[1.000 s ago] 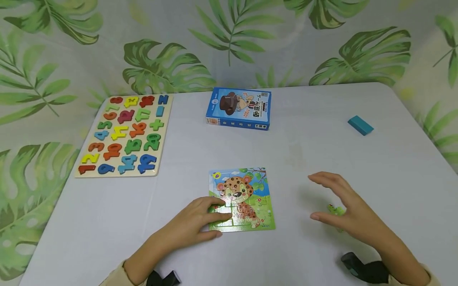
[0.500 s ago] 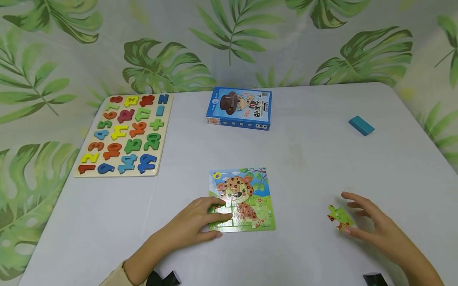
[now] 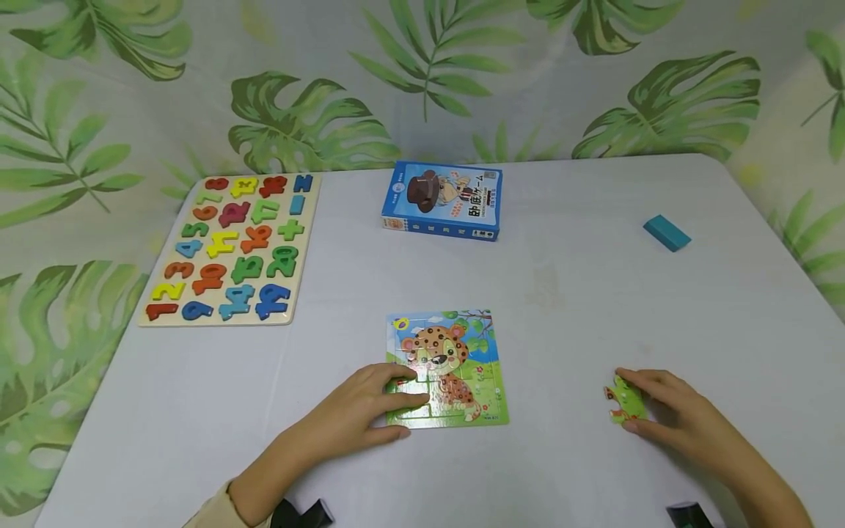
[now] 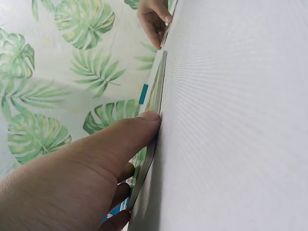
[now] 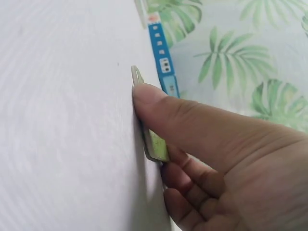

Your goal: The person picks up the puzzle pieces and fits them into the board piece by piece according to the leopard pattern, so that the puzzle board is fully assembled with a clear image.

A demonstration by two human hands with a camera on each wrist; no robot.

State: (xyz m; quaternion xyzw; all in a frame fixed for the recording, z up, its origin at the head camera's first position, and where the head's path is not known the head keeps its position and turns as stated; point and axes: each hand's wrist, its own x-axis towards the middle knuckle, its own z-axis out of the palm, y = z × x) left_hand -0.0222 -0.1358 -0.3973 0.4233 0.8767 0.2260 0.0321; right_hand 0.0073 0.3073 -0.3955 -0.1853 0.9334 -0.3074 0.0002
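A square jigsaw puzzle [image 3: 488, 381] with a cartoon leopard cub lies at the front middle of the table. My left hand [image 3: 359, 403] rests on its left part in the head view, fingers stretched over the picture and thumb at the near edge. The left wrist view has the thumb along the puzzle's edge [image 4: 159, 91]. To the right, my right hand [image 3: 683, 418] pinches a green puzzle piece [image 3: 627, 403] between thumb and fingers. Low over the white surface, that piece [image 5: 157, 147] shows edge-on in the right wrist view, partly hidden by the thumb.
A wooden number board [image 3: 297, 286] with colourful numerals lies at the back left. Behind the puzzle sits a blue card-game box [image 3: 441, 199]. A teal block [image 3: 667, 232] is at the back right, and a leaf-patterned cloth [image 3: 436, 59] hangs beyond the table [image 3: 561, 469].
My right hand moved right and back towards me, uncovered the green puzzle piece, then brought its fingers and thumb together on the piece's edges. My left hand stays on the puzzle.
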